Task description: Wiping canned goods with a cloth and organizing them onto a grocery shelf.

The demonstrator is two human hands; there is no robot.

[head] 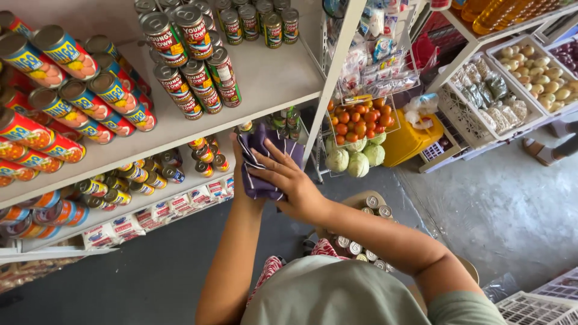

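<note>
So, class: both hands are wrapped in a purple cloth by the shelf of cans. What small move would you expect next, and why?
Probably a short turn of the purple cloth around whatever it wraps. The right hand presses it from outside, the left hand is mostly hidden beneath, and the wrapped thing cannot be seen. Stacked cans fill the white shelf just above, and more sit in a basket below.

The purple cloth (262, 162) hides the left hand (241, 157) and whatever its fingers grip
</note>
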